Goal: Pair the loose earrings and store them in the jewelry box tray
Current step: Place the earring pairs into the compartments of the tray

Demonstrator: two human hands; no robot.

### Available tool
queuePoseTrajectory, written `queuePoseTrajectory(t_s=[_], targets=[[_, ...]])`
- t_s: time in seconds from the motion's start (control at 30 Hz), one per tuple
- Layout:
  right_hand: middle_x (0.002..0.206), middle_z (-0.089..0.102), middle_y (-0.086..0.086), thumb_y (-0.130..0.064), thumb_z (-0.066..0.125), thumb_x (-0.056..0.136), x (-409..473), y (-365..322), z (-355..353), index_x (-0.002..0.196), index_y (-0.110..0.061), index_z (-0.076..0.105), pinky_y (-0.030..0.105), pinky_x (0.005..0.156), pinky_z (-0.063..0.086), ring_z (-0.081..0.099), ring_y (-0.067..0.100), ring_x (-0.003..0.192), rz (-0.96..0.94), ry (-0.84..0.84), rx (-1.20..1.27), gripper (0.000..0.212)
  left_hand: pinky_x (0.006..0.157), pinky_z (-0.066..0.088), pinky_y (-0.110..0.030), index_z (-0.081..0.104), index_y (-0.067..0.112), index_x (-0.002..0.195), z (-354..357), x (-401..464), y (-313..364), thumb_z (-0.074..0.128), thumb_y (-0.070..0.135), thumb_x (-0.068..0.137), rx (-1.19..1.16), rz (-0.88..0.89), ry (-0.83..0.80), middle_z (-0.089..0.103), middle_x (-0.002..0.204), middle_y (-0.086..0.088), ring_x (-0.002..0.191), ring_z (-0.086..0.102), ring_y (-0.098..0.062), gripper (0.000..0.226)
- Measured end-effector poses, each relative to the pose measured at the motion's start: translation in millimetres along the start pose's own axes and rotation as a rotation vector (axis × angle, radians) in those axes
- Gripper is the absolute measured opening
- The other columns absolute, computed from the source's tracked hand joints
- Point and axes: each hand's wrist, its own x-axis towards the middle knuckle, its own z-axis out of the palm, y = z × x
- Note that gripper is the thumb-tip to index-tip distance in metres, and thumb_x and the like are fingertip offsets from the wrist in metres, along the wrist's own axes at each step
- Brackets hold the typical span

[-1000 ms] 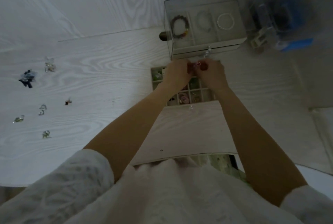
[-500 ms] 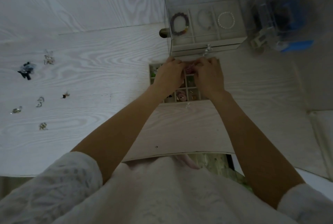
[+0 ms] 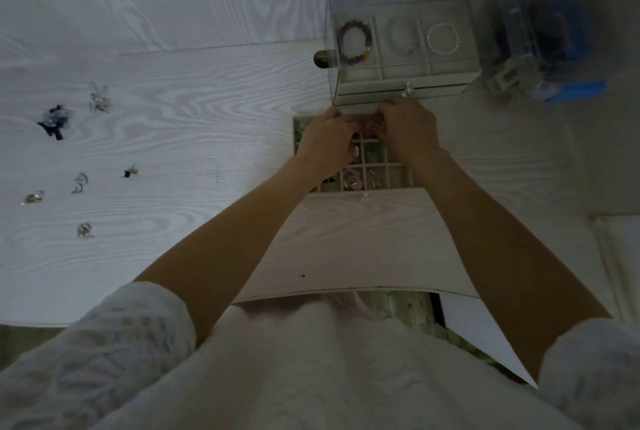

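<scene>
Both my hands are over the far part of the compartmented jewelry tray (image 3: 398, 184), which is pulled out in front of the clear jewelry box (image 3: 401, 38). My left hand (image 3: 329, 142) and my right hand (image 3: 408, 128) have their fingers curled round a pair of reddish-pink earrings (image 3: 372, 126) held between them just above the tray's far cells. Several tray cells hold small jewelry, among them a pink ring-shaped piece (image 3: 353, 180). Loose earrings lie far left on the white table: a dark blue one (image 3: 55, 120), a clear one (image 3: 98, 100), a small dark one (image 3: 131, 171) and silvery ones (image 3: 80, 182).
The jewelry box's top level holds three bracelets, one of dark beads (image 3: 355, 42). A blurred blue and clear plastic object (image 3: 543, 45) stands to the right of the box. A round brown knob (image 3: 322, 59) sits at the box's left side. The table's near edge (image 3: 346, 291) is by my body.
Both hands have lowered slightly toward the tray's far cells with the reddish earrings still between them. The view shifted a little; the loose earrings at left have not moved.
</scene>
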Motion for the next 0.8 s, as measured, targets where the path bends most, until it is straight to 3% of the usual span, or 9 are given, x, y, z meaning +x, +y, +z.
queuePoseTrajectory(t_s=[0.3,0.4,0.53,0.63,0.8], targets=[[0.107,0.059,0.017,-0.017,0.056,0.088,-3.9,7.8,5.1,0.104,-0.007,0.067,0.039,0.075,0.046,0.052,0.032,0.106,-0.01,0.047,-0.001,0.021,0.084,0.046,-0.032,0.059,0.02,0.12,0.2,3.2,-0.9,0.049,0.013,0.087,-0.041,-0.021,0.042,0.062,0.123,0.002,0.113,0.047,-0.021,0.035],[0.097,0.063,0.019,-0.012,0.058,0.087,-4.6,9.0,3.6,0.102,-0.007,0.068,0.037,0.069,0.048,0.06,0.034,0.092,-0.08,0.062,-0.024,0.019,0.088,0.044,-0.033,0.058,0.019,0.122,0.5,2.9,-1.4,0.049,0.014,0.088,-0.029,0.0,0.043,0.061,0.125,0.001,0.114,0.046,-0.022,0.036],[0.069,0.067,0.015,-0.011,0.07,0.076,-11.3,13.8,3.4,0.087,-0.013,0.073,0.03,0.051,0.05,0.065,0.03,0.057,-0.179,0.171,-0.018,0.012,0.092,0.04,-0.033,0.056,0.019,0.124,2.2,3.5,-3.5,0.05,0.014,0.087,-0.011,0.03,0.051,0.058,0.129,0.001,0.114,0.046,-0.023,0.038],[0.084,0.071,0.013,-0.023,0.061,0.086,-17.6,12.1,0.8,0.096,-0.014,0.072,0.032,0.061,0.049,0.067,0.03,0.071,-0.111,0.226,0.147,0.018,0.092,0.04,-0.033,0.056,0.02,0.124,3.3,4.2,-3.2,0.05,0.014,0.086,-0.02,0.032,0.058,0.058,0.129,0.001,0.113,0.046,-0.023,0.039],[0.094,0.071,0.011,-0.021,0.06,0.087,-21.6,5.2,6.1,0.1,-0.012,0.07,0.025,0.066,0.038,0.065,0.028,0.083,-0.019,0.243,0.234,0.019,0.093,0.04,-0.034,0.058,0.02,0.122,5.4,4.7,-4.2,0.049,0.013,0.087,-0.04,0.02,0.069,0.059,0.128,0.002,0.113,0.047,-0.022,0.037]])
